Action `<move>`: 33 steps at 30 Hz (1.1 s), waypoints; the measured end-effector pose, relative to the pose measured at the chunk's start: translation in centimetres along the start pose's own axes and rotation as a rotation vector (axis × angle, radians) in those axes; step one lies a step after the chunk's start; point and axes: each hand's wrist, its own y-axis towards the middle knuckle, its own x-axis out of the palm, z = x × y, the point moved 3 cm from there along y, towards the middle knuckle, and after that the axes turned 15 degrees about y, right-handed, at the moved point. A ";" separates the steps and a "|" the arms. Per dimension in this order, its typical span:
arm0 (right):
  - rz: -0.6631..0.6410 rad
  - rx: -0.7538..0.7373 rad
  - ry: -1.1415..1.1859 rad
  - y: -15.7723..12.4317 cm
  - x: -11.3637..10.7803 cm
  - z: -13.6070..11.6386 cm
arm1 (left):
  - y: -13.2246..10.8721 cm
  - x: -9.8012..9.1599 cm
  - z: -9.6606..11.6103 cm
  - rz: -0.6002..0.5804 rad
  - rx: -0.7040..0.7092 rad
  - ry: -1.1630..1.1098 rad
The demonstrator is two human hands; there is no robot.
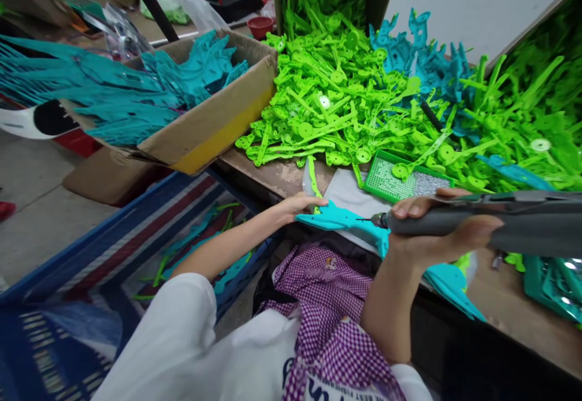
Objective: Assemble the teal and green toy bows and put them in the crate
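My left hand [302,205] is closed on the end of a turquoise plastic part [345,218] at the table's front edge. A green piece [313,176] sticks up beside my fingers. My right hand [431,231] is wrapped round a dark grey power screwdriver [464,216], which lies level and points left. Its thin tip is over the turquoise part; whether they touch I cannot tell. Just behind stands a green tray [388,192] of small metal pieces. Another turquoise part [450,289] lies below my right wrist.
Green plastic pieces [336,110] are heaped across the table, with turquoise ones [422,55] behind. A cardboard box [218,116] of turquoise parts stands at left, above a blue crate [113,243]. At right sits a teal tray [552,286].
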 end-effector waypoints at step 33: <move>-0.250 -0.230 -0.103 -3.4 1.1 0.5 | -0.4 3.8 3.7 -0.071 -0.066 -0.080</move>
